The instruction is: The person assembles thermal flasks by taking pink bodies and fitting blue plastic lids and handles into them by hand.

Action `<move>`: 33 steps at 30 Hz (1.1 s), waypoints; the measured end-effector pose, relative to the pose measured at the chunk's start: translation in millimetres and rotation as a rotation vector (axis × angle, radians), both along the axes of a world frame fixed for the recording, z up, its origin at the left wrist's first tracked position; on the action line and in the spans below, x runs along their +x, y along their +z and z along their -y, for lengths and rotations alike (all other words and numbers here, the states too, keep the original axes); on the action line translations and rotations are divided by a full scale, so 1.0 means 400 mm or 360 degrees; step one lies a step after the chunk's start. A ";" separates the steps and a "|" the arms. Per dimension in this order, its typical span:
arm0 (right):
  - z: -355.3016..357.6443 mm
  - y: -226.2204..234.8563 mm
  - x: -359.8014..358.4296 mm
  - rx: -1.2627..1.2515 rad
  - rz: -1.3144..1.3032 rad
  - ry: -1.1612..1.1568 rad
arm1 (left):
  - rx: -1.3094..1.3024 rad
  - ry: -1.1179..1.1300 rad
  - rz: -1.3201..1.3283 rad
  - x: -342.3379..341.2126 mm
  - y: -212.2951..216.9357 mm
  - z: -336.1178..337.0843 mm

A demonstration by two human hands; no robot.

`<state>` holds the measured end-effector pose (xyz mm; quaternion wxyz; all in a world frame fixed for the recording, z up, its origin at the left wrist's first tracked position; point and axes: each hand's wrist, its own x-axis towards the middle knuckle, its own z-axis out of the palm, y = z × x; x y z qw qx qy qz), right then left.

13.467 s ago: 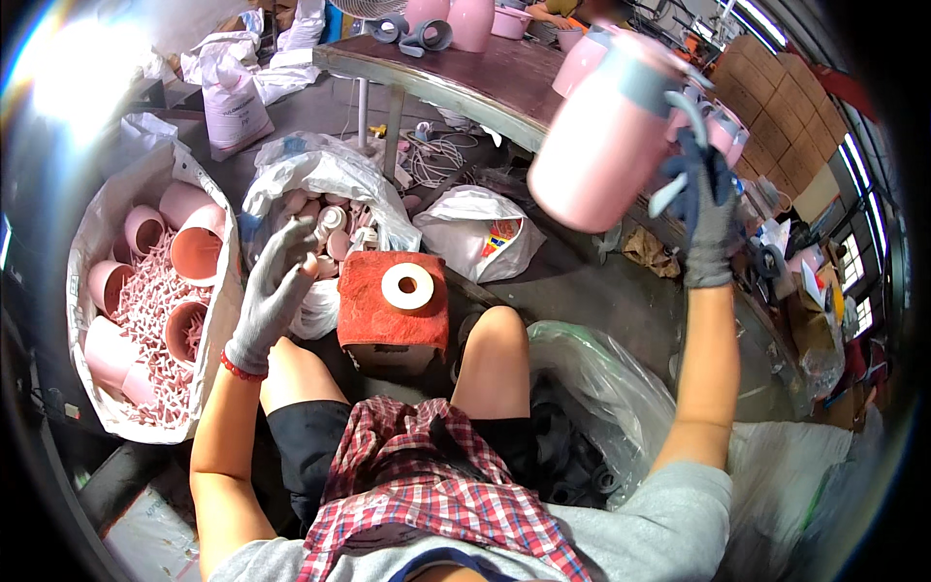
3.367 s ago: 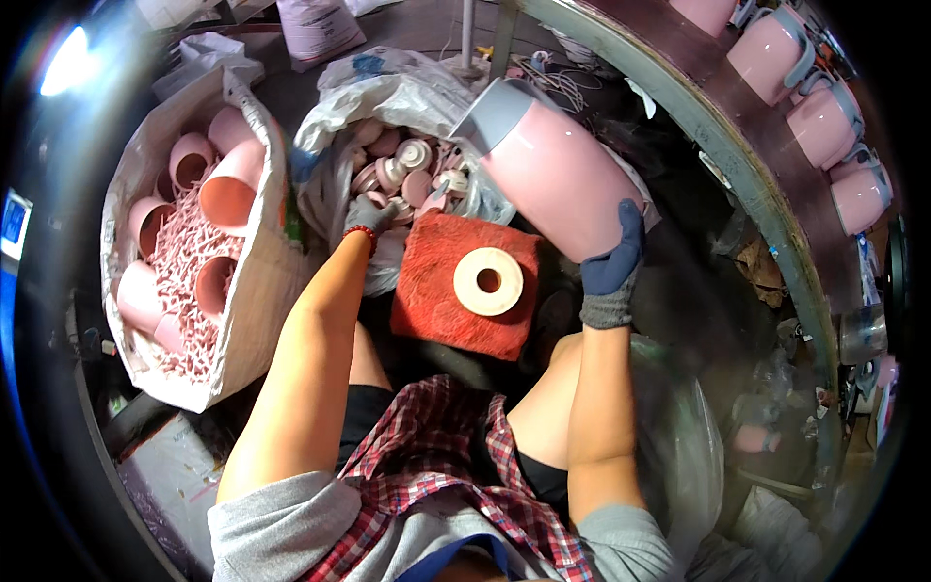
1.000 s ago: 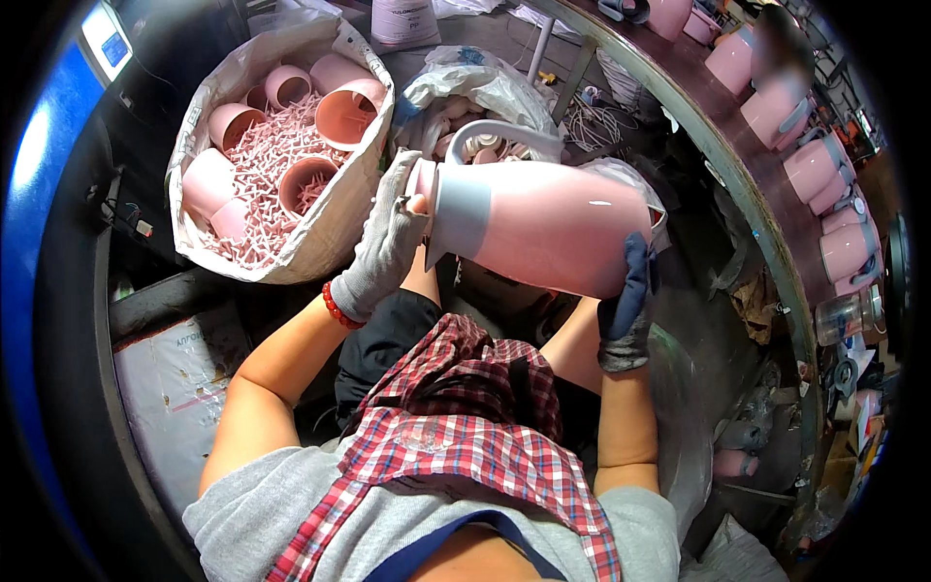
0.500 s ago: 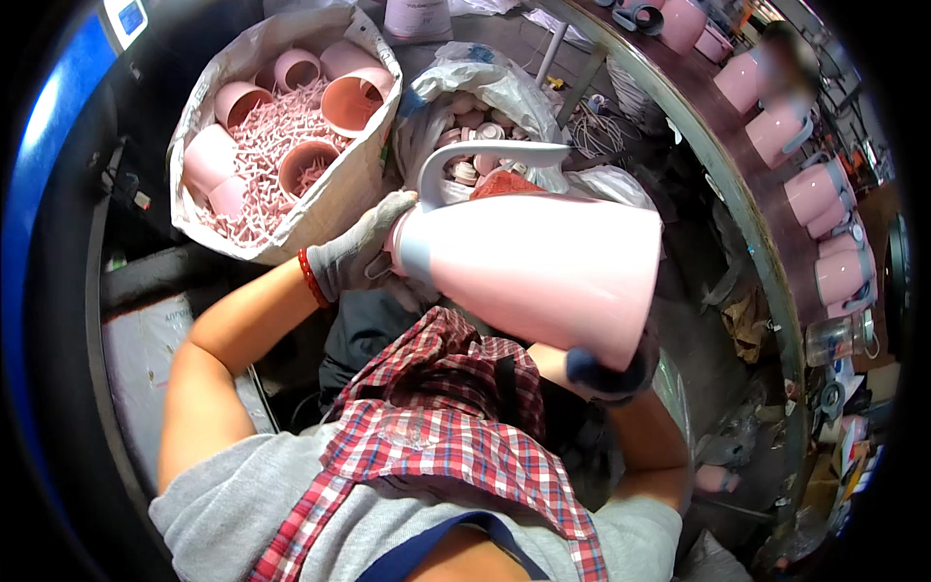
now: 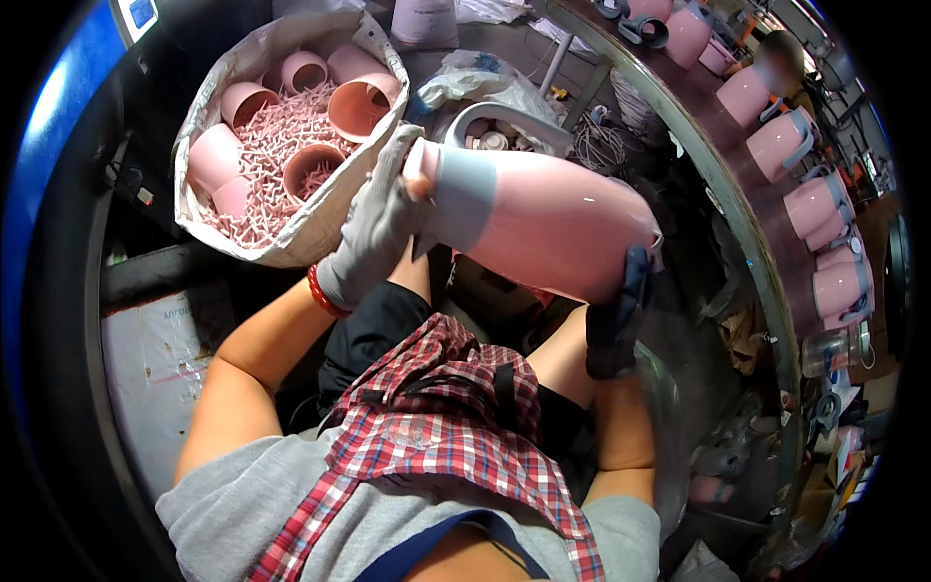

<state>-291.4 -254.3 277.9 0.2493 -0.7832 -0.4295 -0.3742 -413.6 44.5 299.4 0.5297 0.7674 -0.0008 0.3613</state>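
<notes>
A pink jug (image 5: 558,223) with a grey collar and a grey handle (image 5: 524,118) lies nearly sideways in front of my body, its neck to the left and its base to the right, slightly lower. My left hand (image 5: 381,218), in a light grey glove, is closed around the neck end. At the base, my right hand (image 5: 618,315) wears a dark glove and presses its fingers up against the jug's end. The palm side of each hand is partly hidden.
A white sack (image 5: 354,189) of small pink parts and pink cups stands at the left. Behind the jug is a plastic bag (image 5: 499,78) of round pieces. More pink jugs (image 5: 776,145) line the curved bench (image 5: 693,145) at right, with a person beyond it.
The jug has turned and tilted, its neck end higher and its base lower. My left hand has moved up with it. The right hand has shifted from beneath the base to its end.
</notes>
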 end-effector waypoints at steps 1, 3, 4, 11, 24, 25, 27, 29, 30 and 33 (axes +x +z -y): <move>0.005 -0.043 0.041 0.0024 -0.0113 0.0108 | 0.0319 0.0160 0.0272 -0.007 0.018 0.009; 0.018 -0.116 0.109 0.0122 -0.0317 0.0386 | 0.0839 0.0090 0.0475 -0.021 0.118 0.055; 0.021 -0.139 0.138 0.0190 -0.0403 0.0578 | 0.0972 0.0012 0.0587 -0.023 0.148 0.076; -0.050 -0.116 0.150 -0.0065 -0.3217 0.1253 | 0.1598 -0.0849 0.1004 -0.072 0.200 0.201; -0.063 0.200 0.158 0.1000 -0.1348 0.0642 | -0.0591 -0.0655 0.0025 0.108 0.135 -0.040; -0.056 0.243 0.118 0.1004 -0.1257 0.0706 | -0.0558 -0.0490 -0.0013 0.121 0.129 -0.055; -0.080 0.287 0.017 0.0612 -0.0968 0.0880 | -0.0852 -0.0408 0.0093 0.151 0.105 -0.058; -0.116 0.301 -0.073 -0.0331 -0.0404 0.0355 | -0.0647 -0.0331 0.0055 0.183 0.053 -0.076; -0.152 0.270 -0.087 -0.0454 -0.0099 0.0377 | -0.0468 -0.0282 0.0069 0.210 0.003 -0.111; -0.170 0.160 -0.072 -0.1037 0.0191 -0.0157 | -0.1490 -0.0563 0.0025 0.227 0.100 0.046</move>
